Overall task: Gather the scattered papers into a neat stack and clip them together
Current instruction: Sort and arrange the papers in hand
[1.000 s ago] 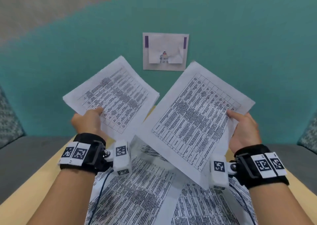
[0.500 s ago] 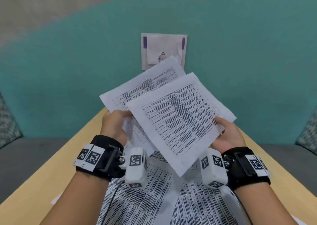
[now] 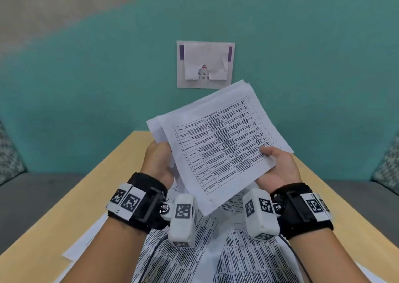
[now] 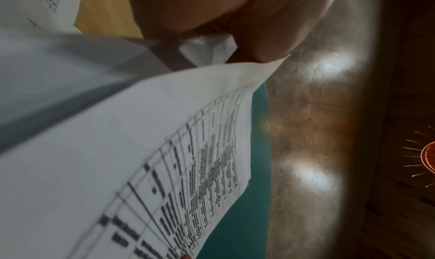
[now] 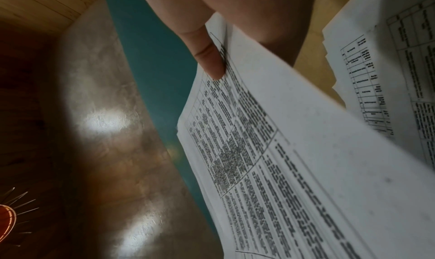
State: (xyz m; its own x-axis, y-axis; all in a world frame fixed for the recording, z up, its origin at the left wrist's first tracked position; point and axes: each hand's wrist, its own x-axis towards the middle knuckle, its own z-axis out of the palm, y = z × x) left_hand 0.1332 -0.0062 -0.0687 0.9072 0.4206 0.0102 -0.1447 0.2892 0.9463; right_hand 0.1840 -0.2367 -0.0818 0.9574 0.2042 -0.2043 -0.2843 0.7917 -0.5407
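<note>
Above the desk (image 3: 121, 166), the left hand (image 3: 158, 162) and right hand (image 3: 278, 168) each pinch the held sheets (image 3: 220, 144) by opposite edges, likely to square them; more papers (image 3: 194, 259) lie below.

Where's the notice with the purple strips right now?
In the head view, the notice hangs centred on the teal wall, just above the held papers.

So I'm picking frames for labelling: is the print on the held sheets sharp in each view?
Head view: held sheets fairly sharp, table lines clear, wall curved by wide lens. Left wrist view: near print blurred, shadowed. Right wrist view: text smeared, glare patches on ceiling.
</note>
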